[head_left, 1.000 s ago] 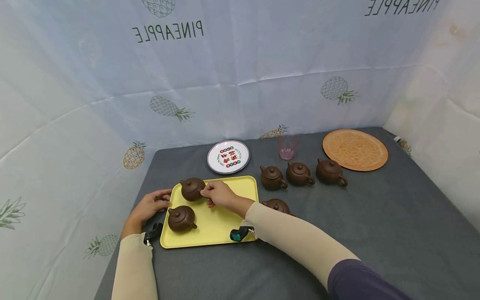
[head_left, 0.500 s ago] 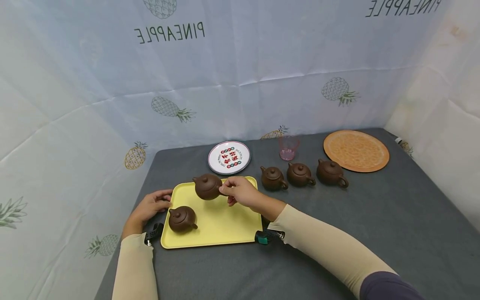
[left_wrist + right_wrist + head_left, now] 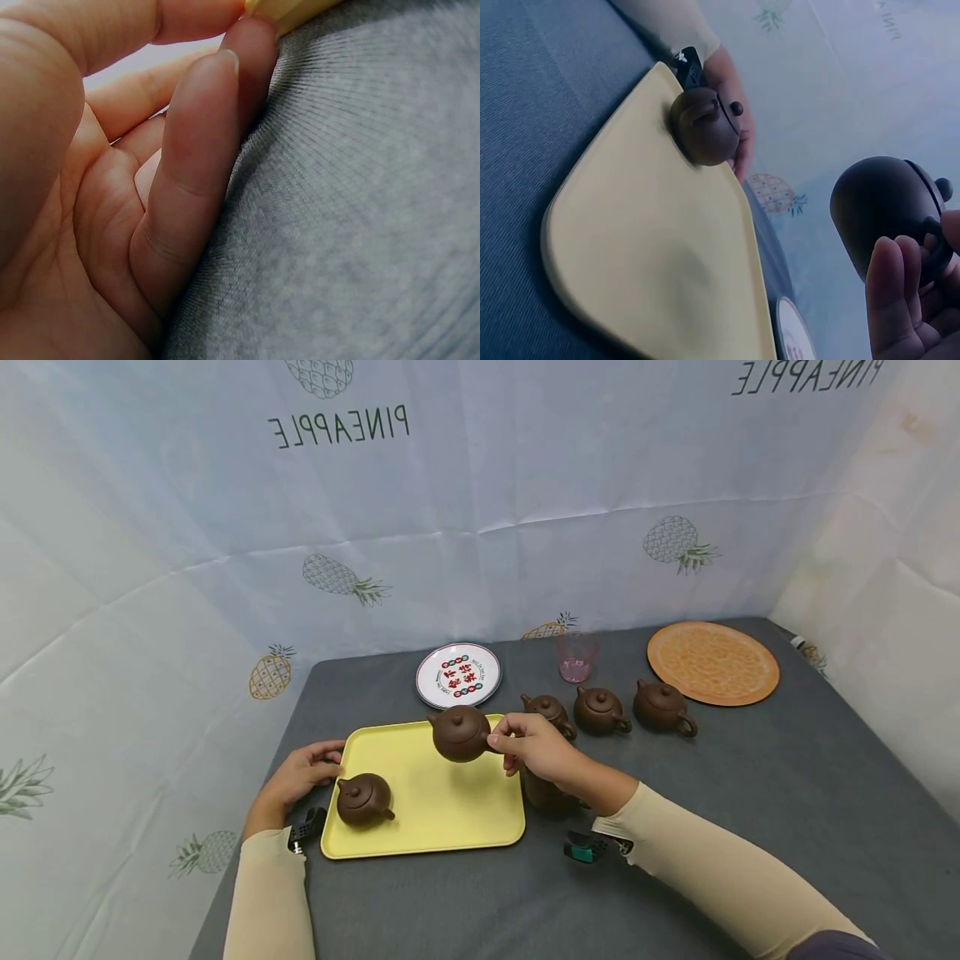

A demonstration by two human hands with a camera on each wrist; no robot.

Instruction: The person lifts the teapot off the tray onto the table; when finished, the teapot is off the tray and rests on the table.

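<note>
r-hand grip (image 3: 538, 747) pinching round dk. brown clay teapot (image 3: 459, 734) above yellow rect. plastic tray (image 3: 431, 806); l-hand grip (image 3: 302, 770) loose, touching tray edge.

Cream sleeves (image 3: 270, 897) leave the left hand (image 3: 302, 772) and right hand (image 3: 546, 752) bare; dark purple fabric (image 3: 834, 947) edges the right one's upper end. The black left wrist camera (image 3: 308, 827) has a silvery fitting (image 3: 297, 847), the black right wrist camera (image 3: 592, 843) a teal patch (image 3: 582, 855).
</note>
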